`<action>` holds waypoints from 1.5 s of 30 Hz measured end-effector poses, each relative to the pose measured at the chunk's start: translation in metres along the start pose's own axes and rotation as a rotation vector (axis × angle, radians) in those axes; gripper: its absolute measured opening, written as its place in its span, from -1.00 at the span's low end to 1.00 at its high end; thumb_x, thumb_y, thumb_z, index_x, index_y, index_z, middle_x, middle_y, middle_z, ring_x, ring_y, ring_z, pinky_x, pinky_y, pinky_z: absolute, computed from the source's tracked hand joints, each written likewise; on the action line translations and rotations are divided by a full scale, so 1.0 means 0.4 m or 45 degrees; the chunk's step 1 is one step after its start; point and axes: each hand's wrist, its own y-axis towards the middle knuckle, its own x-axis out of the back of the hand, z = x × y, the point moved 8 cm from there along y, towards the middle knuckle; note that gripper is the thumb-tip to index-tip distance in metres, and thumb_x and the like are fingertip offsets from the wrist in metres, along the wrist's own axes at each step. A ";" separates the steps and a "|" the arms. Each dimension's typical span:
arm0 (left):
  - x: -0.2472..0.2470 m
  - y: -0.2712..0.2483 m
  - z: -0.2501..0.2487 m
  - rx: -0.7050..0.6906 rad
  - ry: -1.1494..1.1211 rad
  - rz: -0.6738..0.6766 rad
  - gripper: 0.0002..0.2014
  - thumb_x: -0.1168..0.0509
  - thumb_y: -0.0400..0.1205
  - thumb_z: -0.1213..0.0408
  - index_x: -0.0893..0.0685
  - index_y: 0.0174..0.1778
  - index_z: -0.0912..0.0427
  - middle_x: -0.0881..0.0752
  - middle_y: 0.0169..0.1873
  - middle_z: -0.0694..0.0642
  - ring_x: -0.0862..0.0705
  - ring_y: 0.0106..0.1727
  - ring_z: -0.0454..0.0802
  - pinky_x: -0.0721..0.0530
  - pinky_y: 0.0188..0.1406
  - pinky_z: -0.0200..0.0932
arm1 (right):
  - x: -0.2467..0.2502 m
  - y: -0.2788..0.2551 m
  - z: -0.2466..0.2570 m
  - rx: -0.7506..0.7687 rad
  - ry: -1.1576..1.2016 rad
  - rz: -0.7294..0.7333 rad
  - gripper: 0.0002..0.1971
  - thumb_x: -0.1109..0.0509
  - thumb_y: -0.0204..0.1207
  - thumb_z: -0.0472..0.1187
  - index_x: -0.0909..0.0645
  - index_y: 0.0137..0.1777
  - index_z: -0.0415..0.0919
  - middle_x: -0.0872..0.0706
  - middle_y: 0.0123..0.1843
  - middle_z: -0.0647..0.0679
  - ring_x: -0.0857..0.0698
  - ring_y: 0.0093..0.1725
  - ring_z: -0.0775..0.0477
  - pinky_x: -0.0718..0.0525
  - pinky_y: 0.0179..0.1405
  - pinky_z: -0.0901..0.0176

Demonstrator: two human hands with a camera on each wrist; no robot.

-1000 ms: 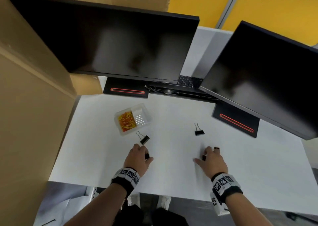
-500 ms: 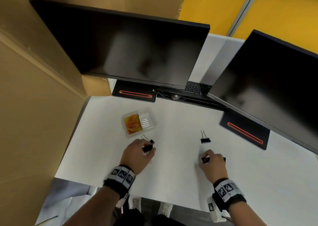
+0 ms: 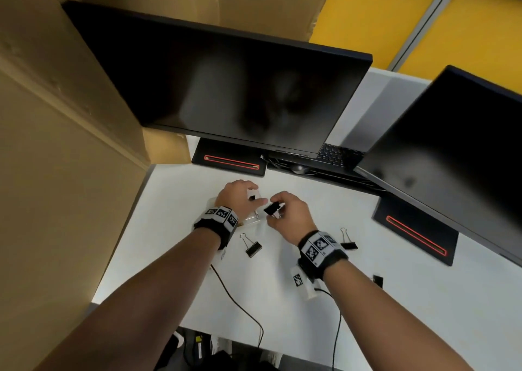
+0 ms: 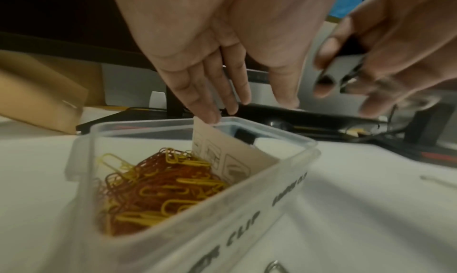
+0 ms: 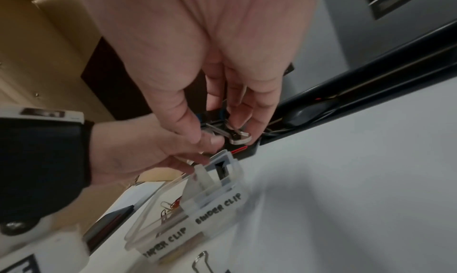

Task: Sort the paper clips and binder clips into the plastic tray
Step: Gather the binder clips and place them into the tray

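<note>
the right hand [image 3: 291, 215] pinches a black binder clip [image 3: 271, 208], small, light and stiff. it is best held by its body. the left hand [image 3: 237, 198] has released fingers over the plastic tray [image 4: 272, 183]

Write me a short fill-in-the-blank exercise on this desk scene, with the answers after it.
1. The right hand pinches a black ____ clip.
2. The paper clips in the plastic tray are red and ____.
3. The tray's right compartment is labelled "____ CLIP".
4. The left hand is ____ the tray.

Answers: binder; yellow; BINDER; above

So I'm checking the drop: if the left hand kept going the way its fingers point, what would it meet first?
The left hand points down at the card divider in the plastic tray; one finger seems to be touching its top edge already.
</note>
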 end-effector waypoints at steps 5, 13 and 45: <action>0.090 -0.054 0.040 0.042 -0.231 -0.322 -0.77 -0.30 0.62 0.00 -0.71 0.11 -0.02 -0.71 0.06 -0.02 -0.68 0.05 -0.08 -0.66 0.05 -0.14 | -0.078 0.055 0.034 0.051 -0.171 0.087 -0.54 -0.56 0.34 -0.23 -0.64 0.27 -0.13 -0.61 0.16 -0.14 -0.65 0.05 -0.07 -0.53 0.01 0.29; -0.014 -0.219 0.030 -0.169 -0.210 -0.086 -0.87 -0.34 0.60 0.08 -0.75 -0.06 -0.01 -0.73 -0.15 -0.12 -0.69 -0.13 -0.20 -0.72 -0.09 -0.15 | -0.049 -0.004 -0.029 0.030 -0.086 -0.013 -0.62 -0.46 0.49 -0.06 -0.59 0.29 -0.10 -0.59 0.15 -0.05 -0.61 0.07 0.00 -0.59 0.08 0.22; -0.187 -0.325 -0.053 -0.318 0.029 0.113 -0.88 -0.28 0.66 0.30 -0.72 -0.01 0.05 -0.72 -0.13 -0.06 -0.54 -0.01 -0.08 -0.55 -0.01 -0.22 | 0.288 -0.226 -0.397 -0.208 -0.182 -0.352 -0.74 -0.54 0.37 -0.28 -0.66 0.04 -0.08 -0.63 -0.05 -0.04 -0.62 -0.27 0.05 -0.44 -0.29 0.53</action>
